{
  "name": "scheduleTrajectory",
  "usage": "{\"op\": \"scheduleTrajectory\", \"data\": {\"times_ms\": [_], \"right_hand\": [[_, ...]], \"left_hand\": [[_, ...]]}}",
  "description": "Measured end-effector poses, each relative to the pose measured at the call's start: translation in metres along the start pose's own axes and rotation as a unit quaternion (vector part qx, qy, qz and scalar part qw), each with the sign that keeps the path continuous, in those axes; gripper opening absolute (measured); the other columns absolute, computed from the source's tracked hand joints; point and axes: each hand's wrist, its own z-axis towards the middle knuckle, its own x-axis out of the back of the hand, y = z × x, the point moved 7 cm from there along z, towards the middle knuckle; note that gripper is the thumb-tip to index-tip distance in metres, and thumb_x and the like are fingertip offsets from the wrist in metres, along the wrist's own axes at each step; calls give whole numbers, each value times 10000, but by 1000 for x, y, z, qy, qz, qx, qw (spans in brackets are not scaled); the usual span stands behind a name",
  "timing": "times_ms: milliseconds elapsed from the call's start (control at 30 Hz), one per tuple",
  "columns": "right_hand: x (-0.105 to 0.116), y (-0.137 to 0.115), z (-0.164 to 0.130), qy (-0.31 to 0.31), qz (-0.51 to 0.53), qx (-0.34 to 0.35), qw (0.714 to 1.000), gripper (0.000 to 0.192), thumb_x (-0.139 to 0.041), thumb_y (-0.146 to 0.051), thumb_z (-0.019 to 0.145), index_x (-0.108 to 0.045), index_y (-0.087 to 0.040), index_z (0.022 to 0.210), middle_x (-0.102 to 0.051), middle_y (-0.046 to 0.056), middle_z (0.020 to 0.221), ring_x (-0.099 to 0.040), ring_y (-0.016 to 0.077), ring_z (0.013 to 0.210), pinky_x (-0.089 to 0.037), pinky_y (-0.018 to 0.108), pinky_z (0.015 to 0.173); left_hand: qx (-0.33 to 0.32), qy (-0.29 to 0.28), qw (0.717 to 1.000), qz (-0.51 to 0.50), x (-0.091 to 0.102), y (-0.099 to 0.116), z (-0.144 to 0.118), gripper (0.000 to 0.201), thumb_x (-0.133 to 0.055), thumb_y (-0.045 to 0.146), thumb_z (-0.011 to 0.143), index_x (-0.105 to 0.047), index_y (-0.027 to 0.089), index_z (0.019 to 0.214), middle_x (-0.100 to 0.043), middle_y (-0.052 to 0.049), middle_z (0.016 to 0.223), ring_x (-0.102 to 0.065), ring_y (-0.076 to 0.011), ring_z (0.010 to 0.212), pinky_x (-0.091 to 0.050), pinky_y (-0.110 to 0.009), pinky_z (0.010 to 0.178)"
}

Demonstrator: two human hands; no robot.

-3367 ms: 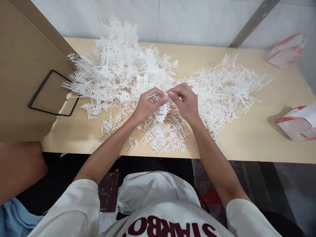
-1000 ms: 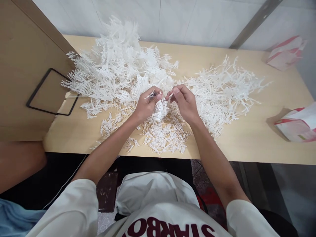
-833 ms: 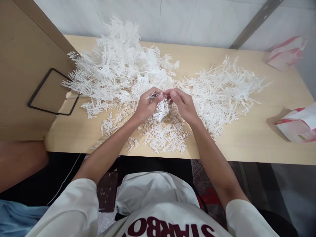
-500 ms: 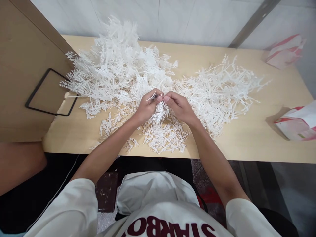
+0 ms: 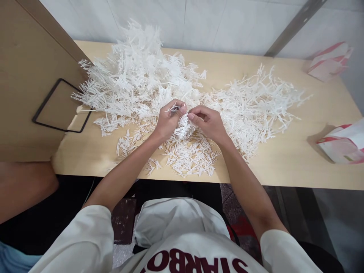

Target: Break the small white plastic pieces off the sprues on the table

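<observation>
Between thumb and fingers, my left hand [image 5: 171, 118] pinches a white branched plastic sprig [image 5: 182, 129] whose comb-like prongs hang below the fingertips. My right hand [image 5: 208, 120] is closed in a pinch at the sprig's right side; the small bit between its fingertips is hard to make out. Behind my left hand rises a tall heap of white sprigs [image 5: 136, 72]. Right of my right hand lies a flatter heap of white plastic branches [image 5: 256, 102]. Below both hands is a small pile of short forked pieces [image 5: 192, 157].
A cardboard panel [image 5: 25, 125] with a black wire frame [image 5: 47, 102] stands at the left of the wooden table [image 5: 290, 167]. Two red-and-white paper bags, one nearer [image 5: 344, 142] and one farther [image 5: 330, 62], are at the right. Another person's arm [image 5: 25, 187] shows at far left.
My right hand has shifted slightly right and down, opening a small gap between the two hands' fingertips. The sprig stays in my left hand.
</observation>
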Motion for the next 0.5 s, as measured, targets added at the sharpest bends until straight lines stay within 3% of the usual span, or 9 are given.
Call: {"op": "scheduleTrajectory", "data": {"times_ms": [167,333,500], "right_hand": [[-4,4,0,-10,5,-20,1000,313,-534,-495,890,-594,-203,795,-617,-15,768,-533,88,702,-444,257,679],[0,11,2,13,114,-44,992,397,-400,-602,907,-540,-233,861,-655,12,835,-587,110,736,-499,290,694],[0,11,2,-7,99,-50,994,384,-486,-588,877,-620,-241,977,-661,16,909,-616,111,813,-509,275,717]], "left_hand": [[17,-45,997,-68,-8,-2,-1,375,-519,601,857,-522,228,815,-522,5,706,-536,-114,628,-442,-279,581],[50,-40,991,-118,-8,-3,2,454,-447,672,854,-522,224,838,-527,-7,713,-532,-110,595,-463,-289,575],[48,-34,993,-98,-7,-2,2,394,-483,617,869,-540,227,855,-569,-2,731,-565,-117,675,-485,-284,636]]}}
